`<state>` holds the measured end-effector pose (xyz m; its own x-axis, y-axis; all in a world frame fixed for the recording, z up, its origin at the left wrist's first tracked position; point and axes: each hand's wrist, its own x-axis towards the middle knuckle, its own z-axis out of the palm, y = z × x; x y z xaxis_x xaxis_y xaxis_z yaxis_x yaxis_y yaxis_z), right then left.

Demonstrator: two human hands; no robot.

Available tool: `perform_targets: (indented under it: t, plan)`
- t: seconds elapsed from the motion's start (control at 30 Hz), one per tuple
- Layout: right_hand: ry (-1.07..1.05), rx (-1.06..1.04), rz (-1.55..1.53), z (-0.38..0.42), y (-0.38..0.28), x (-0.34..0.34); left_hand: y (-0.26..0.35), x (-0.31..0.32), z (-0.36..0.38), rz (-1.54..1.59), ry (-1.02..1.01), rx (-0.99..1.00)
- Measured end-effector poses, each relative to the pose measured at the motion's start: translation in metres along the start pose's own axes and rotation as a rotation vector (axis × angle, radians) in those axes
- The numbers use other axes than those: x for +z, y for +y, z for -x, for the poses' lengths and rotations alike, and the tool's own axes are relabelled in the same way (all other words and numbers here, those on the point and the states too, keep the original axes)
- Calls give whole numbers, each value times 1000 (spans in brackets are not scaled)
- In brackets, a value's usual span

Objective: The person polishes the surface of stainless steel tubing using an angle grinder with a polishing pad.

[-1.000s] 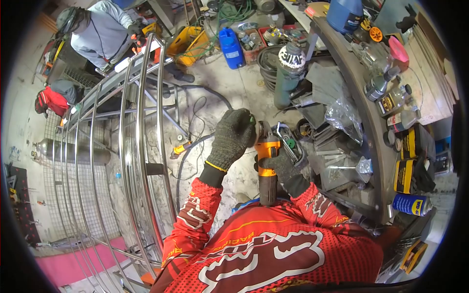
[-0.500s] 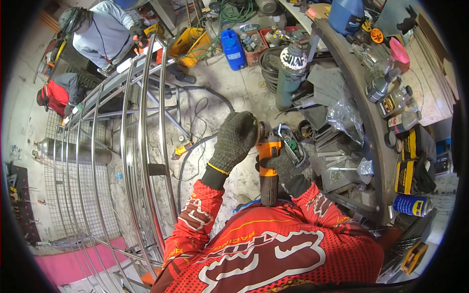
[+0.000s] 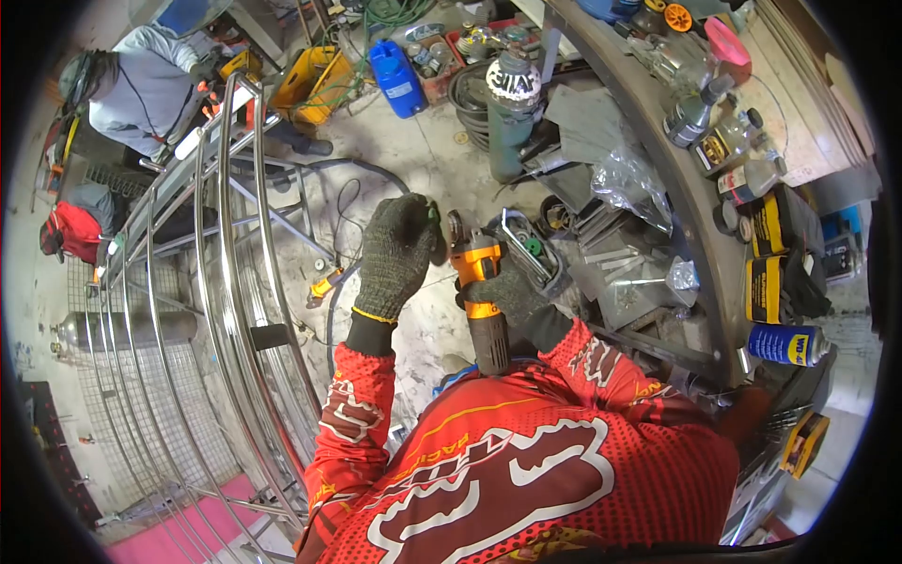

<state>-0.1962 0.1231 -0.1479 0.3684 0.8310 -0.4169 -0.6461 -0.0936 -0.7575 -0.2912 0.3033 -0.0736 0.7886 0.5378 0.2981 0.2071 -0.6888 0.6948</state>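
A yellow and black power tool (image 3: 481, 291) stands upright against the front of my red shirt, its head pointing away from me. My right hand (image 3: 512, 289), in a dark knitted glove, is wrapped round its body. To the left of the tool's head is my left hand (image 3: 399, 246), also gloved, with its fingers curled together. A dark round edge shows at those fingertips, too small to name. A narrow gap separates my left hand from the tool.
Curved metal railings (image 3: 230, 235) stand at the left. Two people work beyond them. A gas cylinder (image 3: 510, 132), a blue jug (image 3: 397, 79) and metal scraps lie ahead. A curved bench edge (image 3: 691, 216) runs along the right. Another yellow tool (image 3: 324, 286) rests on the floor.
The whole view has shifted, with the surroundings now further left and up. My left hand has come away from the tool's head, leaving a gap. My right hand still grips the tool.
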Motion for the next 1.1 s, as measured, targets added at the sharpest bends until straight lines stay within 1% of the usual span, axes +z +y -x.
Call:
perform_targets:
  t: [0.23, 0.3, 0.43, 0.5, 0.57, 0.77, 0.83, 0.93, 0.97, 1.0, 1.07, 1.1]
  plan:
    - [-22, 11, 30, 3, -5, 2, -3, 0, -2, -58, -21, -10]
    - [-58, 65, -125, 1, 1, -2, -2, 0, -2, -62, -20, -2]
    - [-51, 62, -104, -4, 12, -6, -5, 4, 1, -31, -18, -6]
    - [-29, 30, -55, -4, 11, -5, -2, 3, 0, -31, -19, 7]
    - [-36, 39, -69, -1, 6, -3, 1, 3, 0, -31, -20, 18]
    - [-33, 9, -26, -1, 4, -2, 12, 0, 0, -7, -51, -19]
    - [-27, -13, 5, -2, 5, -2, 15, -1, -1, -5, -44, 39]
    - [-30, 24, 18, 0, 6, -4, 6, 0, 2, -71, -10, 82]
    - [-40, 61, -74, 1, 8, -4, -1, 1, 3, -71, -10, 82]
    - [-52, 98, -166, 2, 8, -3, -8, 2, 5, -96, -12, 46]
    - [-50, 87, -144, 3, 4, -1, -13, 4, 7, -120, -15, 9]
    - [-48, 77, -122, 4, 2, 0, -12, 5, 10, -82, -17, -7]
